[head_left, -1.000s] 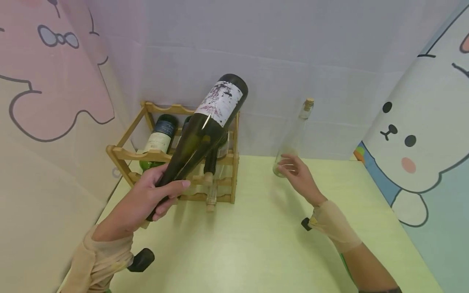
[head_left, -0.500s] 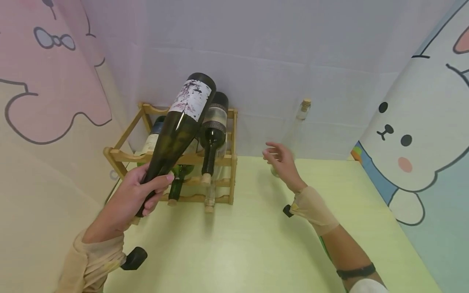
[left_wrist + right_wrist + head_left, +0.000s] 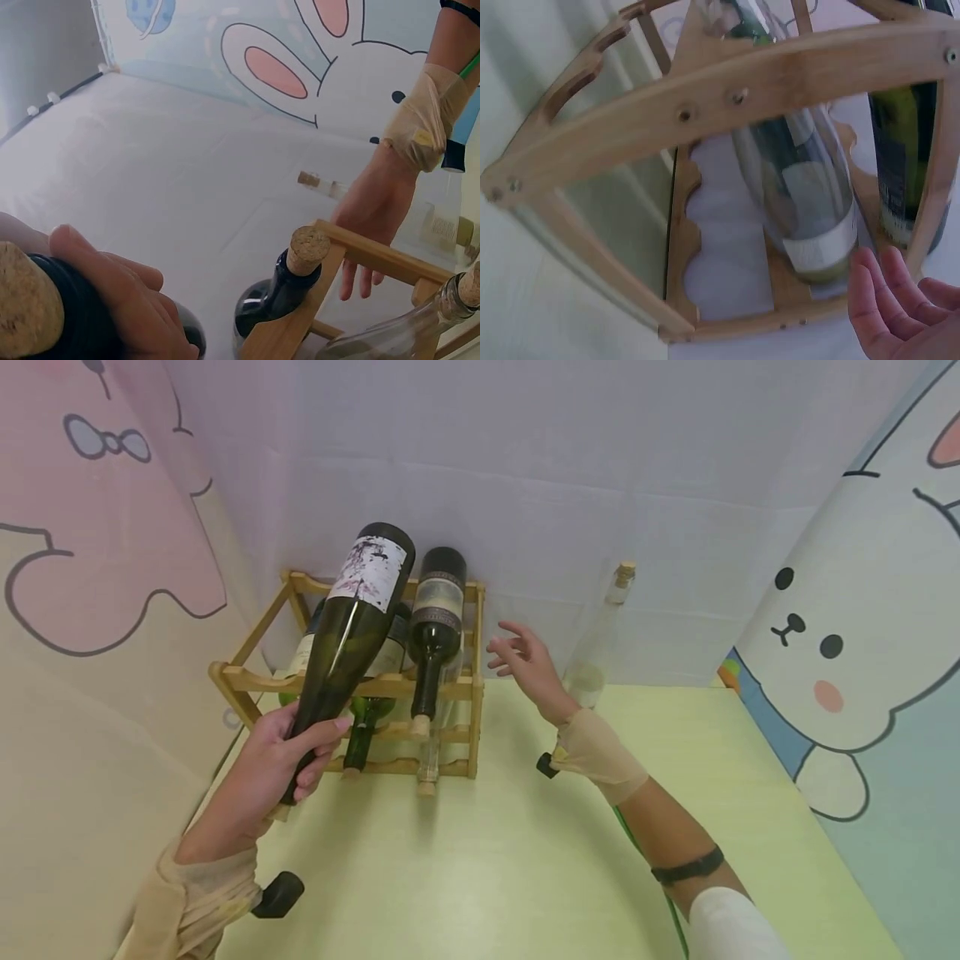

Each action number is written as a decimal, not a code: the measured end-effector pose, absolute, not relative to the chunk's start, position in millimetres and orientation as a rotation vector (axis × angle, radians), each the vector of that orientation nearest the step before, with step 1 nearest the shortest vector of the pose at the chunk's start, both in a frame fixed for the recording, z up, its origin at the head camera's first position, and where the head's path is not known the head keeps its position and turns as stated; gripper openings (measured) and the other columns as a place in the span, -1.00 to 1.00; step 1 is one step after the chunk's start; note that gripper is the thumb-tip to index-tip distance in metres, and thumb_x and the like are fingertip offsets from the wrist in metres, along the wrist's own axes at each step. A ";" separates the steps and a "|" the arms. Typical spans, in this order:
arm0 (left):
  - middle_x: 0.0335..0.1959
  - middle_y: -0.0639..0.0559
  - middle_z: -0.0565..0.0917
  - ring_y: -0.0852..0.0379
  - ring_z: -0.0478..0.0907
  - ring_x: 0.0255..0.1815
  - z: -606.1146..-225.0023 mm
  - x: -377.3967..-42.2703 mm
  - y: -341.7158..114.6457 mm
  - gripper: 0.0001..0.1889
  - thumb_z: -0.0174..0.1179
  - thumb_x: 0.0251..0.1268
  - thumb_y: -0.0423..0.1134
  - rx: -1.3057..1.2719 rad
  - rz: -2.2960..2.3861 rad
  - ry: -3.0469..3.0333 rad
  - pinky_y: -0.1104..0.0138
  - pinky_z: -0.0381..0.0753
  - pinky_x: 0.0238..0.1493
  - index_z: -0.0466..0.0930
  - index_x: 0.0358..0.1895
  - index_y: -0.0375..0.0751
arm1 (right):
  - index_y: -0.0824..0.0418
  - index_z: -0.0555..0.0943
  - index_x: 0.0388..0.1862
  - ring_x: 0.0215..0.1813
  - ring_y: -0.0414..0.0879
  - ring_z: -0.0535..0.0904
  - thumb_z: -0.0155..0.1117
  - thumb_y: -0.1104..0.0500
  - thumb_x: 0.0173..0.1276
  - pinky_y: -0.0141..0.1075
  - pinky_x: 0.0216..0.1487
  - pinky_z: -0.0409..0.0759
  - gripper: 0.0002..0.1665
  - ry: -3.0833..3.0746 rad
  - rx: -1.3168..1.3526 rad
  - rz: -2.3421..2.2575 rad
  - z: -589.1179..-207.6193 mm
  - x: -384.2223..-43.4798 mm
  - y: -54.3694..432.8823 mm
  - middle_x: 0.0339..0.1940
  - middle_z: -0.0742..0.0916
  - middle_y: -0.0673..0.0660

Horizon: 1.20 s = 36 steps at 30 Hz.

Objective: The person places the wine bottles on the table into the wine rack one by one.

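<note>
My left hand (image 3: 281,760) grips the neck of a dark corked wine bottle (image 3: 352,610) with a worn white label. The bottle tilts base-up over the left part of the wooden wine rack (image 3: 251,678). Past the rack's right side reaches my right hand (image 3: 528,664), fingers spread and slightly bent, holding nothing. In the right wrist view its fingertips (image 3: 862,262) are near the rack's side frame and a clear bottle (image 3: 817,217) inside. Another dark bottle (image 3: 437,618) with a beige label lies in the top row at right, neck toward me.
A clear corked bottle (image 3: 621,589) stands upright at the back, right of the rack. Lower in the rack are a green bottle neck (image 3: 362,743) and a clear neck (image 3: 428,764). A pale cloth wall (image 3: 570,502) rises directly behind the table (image 3: 480,860).
My left hand has carried its bottle leftward, uncovering the dark bottle at the rack's right. My right hand has moved left from the standing clear bottle to the rack's side.
</note>
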<state>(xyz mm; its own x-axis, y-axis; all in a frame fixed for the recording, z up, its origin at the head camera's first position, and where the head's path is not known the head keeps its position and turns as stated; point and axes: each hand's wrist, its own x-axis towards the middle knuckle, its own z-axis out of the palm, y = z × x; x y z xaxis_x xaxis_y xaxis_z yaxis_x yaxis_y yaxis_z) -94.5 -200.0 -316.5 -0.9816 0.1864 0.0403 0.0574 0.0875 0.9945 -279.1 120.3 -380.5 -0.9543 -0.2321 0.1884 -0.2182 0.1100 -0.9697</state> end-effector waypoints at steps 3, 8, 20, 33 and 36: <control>-0.63 0.13 0.37 0.26 0.29 -0.71 -319.7 -94.6 -198.4 -0.68 0.16 0.70 -0.18 0.256 2.067 2.225 0.37 0.38 -0.74 0.32 -0.16 -0.37 | 0.24 0.24 0.71 0.13 0.27 0.68 0.18 0.04 0.72 0.15 0.26 0.63 -0.27 2.298 -0.471 -2.022 -375.8 -279.4 109.6 0.27 0.70 0.37; -0.63 0.13 0.36 0.26 0.29 -0.70 -324.0 -95.0 -197.1 -0.68 0.16 0.70 -0.18 0.240 2.064 2.228 0.38 0.39 -0.73 0.31 -0.17 -0.37 | 0.21 0.14 0.76 -0.09 -0.10 0.73 0.23 0.14 0.68 -0.03 0.16 0.68 -0.18 2.247 -0.472 -2.082 -375.1 -280.1 98.6 0.22 0.73 0.34; -0.63 0.12 0.37 0.25 0.31 -0.67 -334.3 -94.9 -200.0 -0.67 0.14 0.71 -0.17 0.176 2.012 2.240 0.34 0.41 -0.70 0.32 -0.23 -0.34 | 0.22 0.22 0.73 -0.14 -0.10 0.75 0.16 0.21 0.65 -0.26 -0.05 0.64 -0.25 2.208 -0.530 -2.166 -380.0 -281.7 92.9 0.19 0.73 0.42; -0.58 0.13 0.40 0.28 0.32 -0.66 -343.7 -96.9 -199.0 -0.70 0.13 0.72 -0.16 0.104 2.059 2.192 0.41 0.42 -0.66 0.31 -0.16 -0.32 | 0.24 0.19 0.74 -0.20 -0.27 0.73 0.13 0.24 0.65 -0.31 -0.09 0.64 -0.24 2.228 -0.558 -2.151 -383.1 -284.4 88.9 0.18 0.72 0.44; -0.54 0.14 0.43 0.29 0.33 -0.67 -345.7 -97.3 -199.1 -0.75 0.09 0.73 -0.19 0.098 2.097 2.157 0.43 0.42 -0.67 0.33 -0.10 -0.32 | 0.24 0.19 0.74 -0.21 -0.28 0.72 0.13 0.23 0.64 -0.36 -0.12 0.63 -0.23 2.223 -0.560 -2.159 -384.3 -283.7 88.3 0.15 0.74 0.41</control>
